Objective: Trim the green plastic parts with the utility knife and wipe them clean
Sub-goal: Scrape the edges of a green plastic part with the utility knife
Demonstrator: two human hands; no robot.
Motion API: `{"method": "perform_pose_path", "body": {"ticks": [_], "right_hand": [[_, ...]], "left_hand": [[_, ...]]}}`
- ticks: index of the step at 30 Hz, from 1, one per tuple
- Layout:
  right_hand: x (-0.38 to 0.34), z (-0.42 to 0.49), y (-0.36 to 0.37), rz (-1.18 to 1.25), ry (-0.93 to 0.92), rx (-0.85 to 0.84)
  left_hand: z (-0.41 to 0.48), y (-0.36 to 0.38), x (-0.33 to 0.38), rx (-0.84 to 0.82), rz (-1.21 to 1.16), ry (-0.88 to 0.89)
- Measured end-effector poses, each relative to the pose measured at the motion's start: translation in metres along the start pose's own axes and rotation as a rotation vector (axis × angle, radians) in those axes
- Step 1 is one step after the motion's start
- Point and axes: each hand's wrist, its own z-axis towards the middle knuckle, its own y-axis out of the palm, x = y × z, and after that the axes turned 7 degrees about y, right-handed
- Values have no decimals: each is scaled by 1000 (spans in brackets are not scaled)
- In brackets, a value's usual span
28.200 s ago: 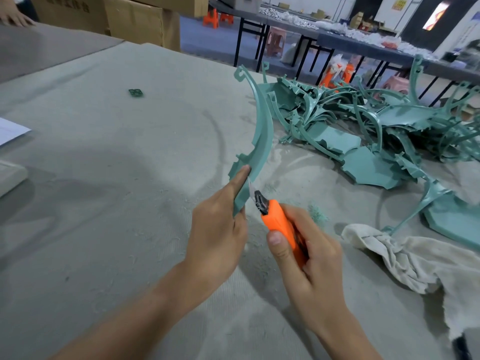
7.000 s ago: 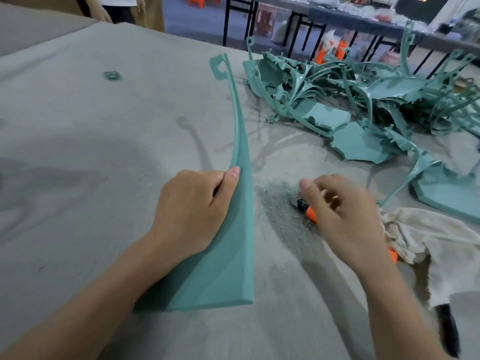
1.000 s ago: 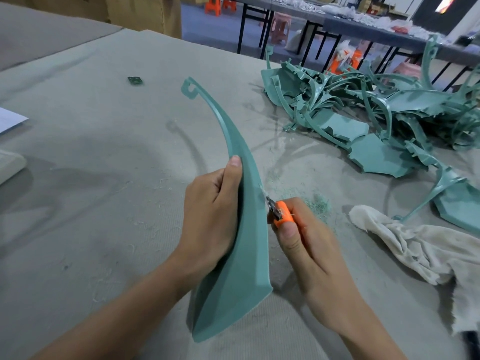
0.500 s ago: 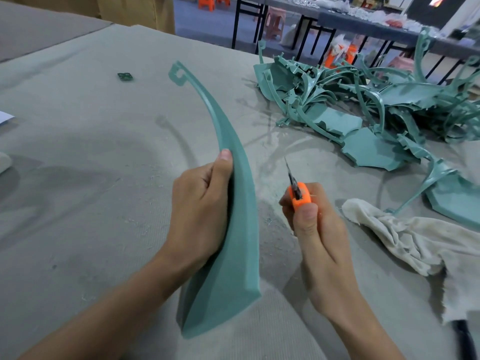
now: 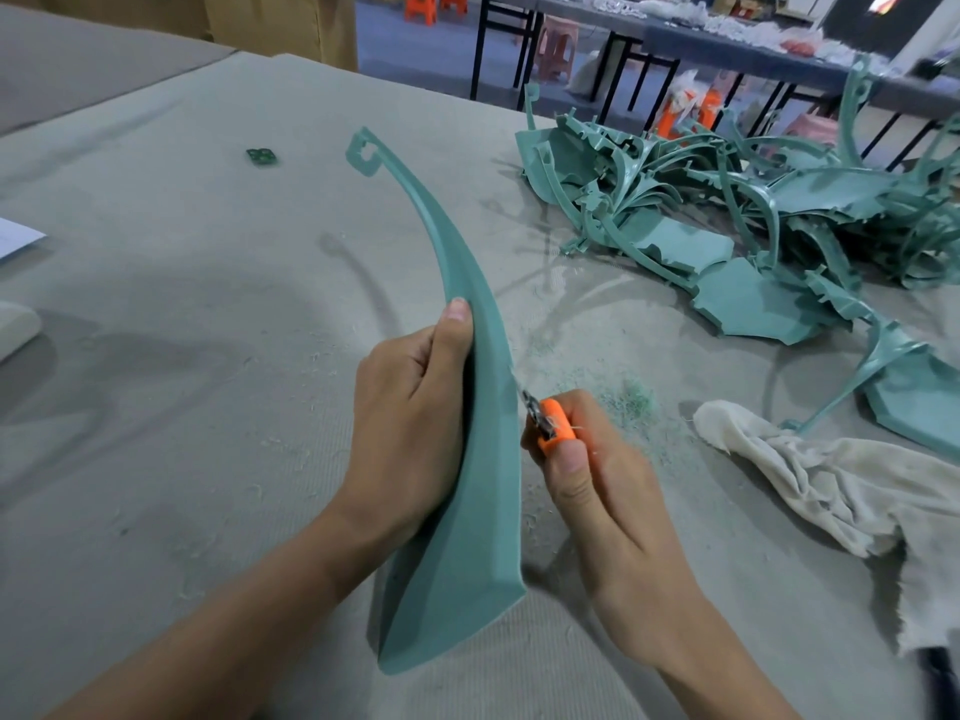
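A long curved green plastic part [image 5: 483, 511] stands on its wide end on the grey cloth table [image 5: 182, 407], its hooked tip pointing up and away. My left hand [image 5: 410, 433] grips the part at its middle, thumb along the left edge. My right hand [image 5: 597, 485] holds the orange utility knife [image 5: 553, 426], whose blade touches the part's right edge. A pile of green plastic parts [image 5: 753, 215] lies at the far right. A white cloth [image 5: 841, 491] lies crumpled to the right of my right hand.
Green shavings [image 5: 623, 397] are scattered just beyond the knife. A small green scrap [image 5: 262, 157] sits far left on the table. A paper sheet [image 5: 15, 236] pokes in at the left edge. Cardboard boxes [image 5: 280, 20] and dark tables [image 5: 675, 44] stand behind.
Half a second ago the knife was held away from the part, blade pointing up. Now the blade is back against the part's right edge. My left hand keeps its grip.
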Motion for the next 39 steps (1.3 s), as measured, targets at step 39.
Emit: {"method": "perform_pose_path", "body": {"ticks": [39], "right_hand": [[2,1,1,88,5,16]], "left_hand": [[-7,7,0,67,-75,29]]}}
